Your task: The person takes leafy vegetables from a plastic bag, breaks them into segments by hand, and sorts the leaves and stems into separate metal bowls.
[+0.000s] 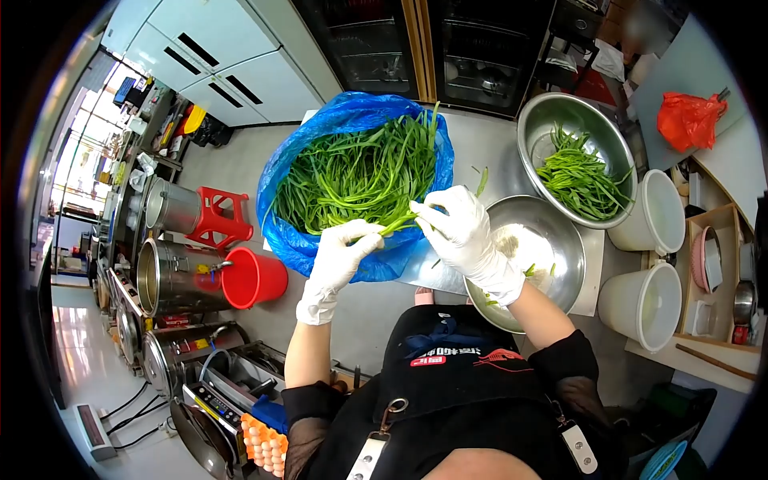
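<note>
Close together, hands on stalks.

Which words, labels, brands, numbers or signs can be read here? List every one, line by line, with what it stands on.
None reads clearly.
Black apron: white characters and a red-and-white mark, too small and blurred to read.
Large steel pot beside the red bucket: a red and yellow label, too blurred.
Black panel at lower left: tiny markings, too small.
</note>
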Demonstrator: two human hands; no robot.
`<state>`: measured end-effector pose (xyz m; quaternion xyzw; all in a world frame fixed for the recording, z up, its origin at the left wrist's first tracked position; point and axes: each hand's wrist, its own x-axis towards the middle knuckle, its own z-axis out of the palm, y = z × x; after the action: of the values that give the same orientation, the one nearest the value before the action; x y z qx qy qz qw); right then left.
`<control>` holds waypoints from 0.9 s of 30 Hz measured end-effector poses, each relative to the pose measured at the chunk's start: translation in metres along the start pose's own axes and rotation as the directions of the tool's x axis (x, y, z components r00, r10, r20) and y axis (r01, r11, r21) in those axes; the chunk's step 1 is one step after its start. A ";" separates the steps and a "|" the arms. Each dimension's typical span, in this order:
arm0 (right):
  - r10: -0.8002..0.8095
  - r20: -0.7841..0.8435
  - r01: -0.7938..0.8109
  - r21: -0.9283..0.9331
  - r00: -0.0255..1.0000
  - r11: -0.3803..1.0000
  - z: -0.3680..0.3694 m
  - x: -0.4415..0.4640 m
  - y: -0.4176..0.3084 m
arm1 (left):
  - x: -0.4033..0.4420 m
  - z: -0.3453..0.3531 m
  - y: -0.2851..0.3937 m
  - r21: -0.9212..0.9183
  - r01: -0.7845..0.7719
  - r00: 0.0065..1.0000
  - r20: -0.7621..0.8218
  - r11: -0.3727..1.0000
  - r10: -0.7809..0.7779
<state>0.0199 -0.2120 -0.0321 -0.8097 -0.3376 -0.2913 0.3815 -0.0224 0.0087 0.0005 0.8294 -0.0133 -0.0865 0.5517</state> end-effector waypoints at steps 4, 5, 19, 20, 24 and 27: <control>0.007 0.027 -0.004 -0.094 1.000 0.996 0.002 -0.002 0.002 | 0.008 -0.001 -0.008 -0.104 0.150 0.985 0.108 0.983 -0.138; 0.023 0.036 -0.019 -0.103 0.999 0.994 0.001 -0.003 0.005 | 0.010 0.000 -0.010 -0.131 0.113 0.993 0.054 0.985 -0.106; 0.279 -0.020 -0.280 -0.047 0.960 0.959 0.004 -0.010 0.027 | -0.009 -0.006 -0.017 -0.240 0.157 0.982 -0.064 0.958 -0.177; 0.285 -0.011 -0.285 -0.054 0.958 0.957 0.004 -0.010 0.027 | -0.010 -0.005 -0.019 -0.228 0.139 0.984 -0.082 0.964 -0.161; 0.282 0.018 -0.281 -0.065 0.959 0.958 0.003 -0.010 0.024 | -0.011 -0.009 -0.016 -0.208 0.136 0.984 -0.083 0.969 -0.156; 0.275 0.016 -0.274 -0.060 0.961 0.960 0.005 -0.011 0.026 | -0.010 -0.008 -0.014 -0.224 0.141 0.985 -0.067 0.964 -0.159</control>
<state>0.0341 -0.2244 -0.0538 -0.8628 -0.2181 -0.2354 0.3907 -0.0314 0.0229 -0.0076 0.7652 0.0825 -0.0940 0.6315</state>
